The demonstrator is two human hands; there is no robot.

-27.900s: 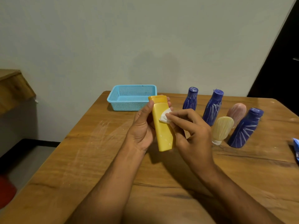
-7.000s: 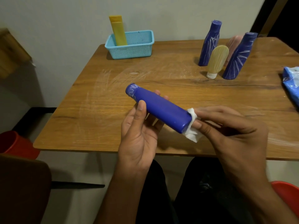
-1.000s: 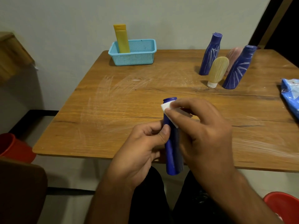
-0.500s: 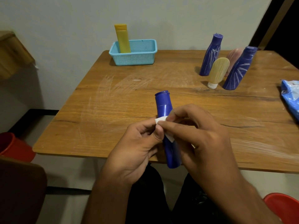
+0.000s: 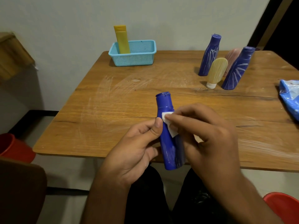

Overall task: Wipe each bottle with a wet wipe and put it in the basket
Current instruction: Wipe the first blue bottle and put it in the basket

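**Wipe slides down from the cap**

We have moved the wet wipe [image 5: 169, 125] off the cap onto the blue bottle [image 5: 168, 136] body, so wiping nears its end. Our left hand [image 5: 134, 152] grips the bottle upright at six o'clock; our right hand [image 5: 208, 135] pinches the wipe. The basket [image 5: 134, 59] waits at eleven o'clock.
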